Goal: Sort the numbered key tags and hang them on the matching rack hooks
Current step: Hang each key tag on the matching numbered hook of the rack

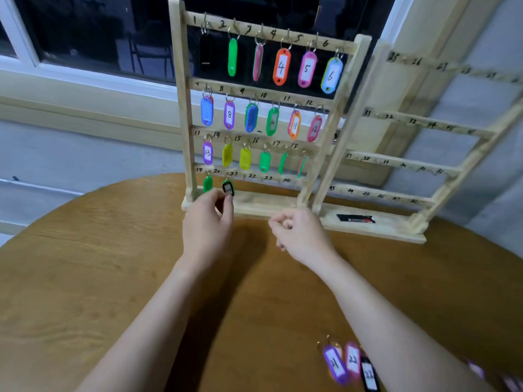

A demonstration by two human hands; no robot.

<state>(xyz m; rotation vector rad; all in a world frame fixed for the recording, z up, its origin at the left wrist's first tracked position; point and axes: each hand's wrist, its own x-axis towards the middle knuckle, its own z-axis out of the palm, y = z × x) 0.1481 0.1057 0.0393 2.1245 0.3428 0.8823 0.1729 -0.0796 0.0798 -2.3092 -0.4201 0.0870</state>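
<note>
Wooden rack point(181, 114); left hand point(208, 222) touches oval black tag point(228, 188) (glossy).

Blurred loose tags point(351, 363) by the bottom edge; right rack point(441, 123) cut off.

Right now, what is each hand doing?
Left hand: fingertips pinching the black tag at hook 20.
Right hand: fingers curled, holding nothing visible.

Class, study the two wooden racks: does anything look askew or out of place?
Yes. The right-hand rack leans back, tilted beside the upright left rack. A black flat packet lies on its base, where nothing else sits.
</note>
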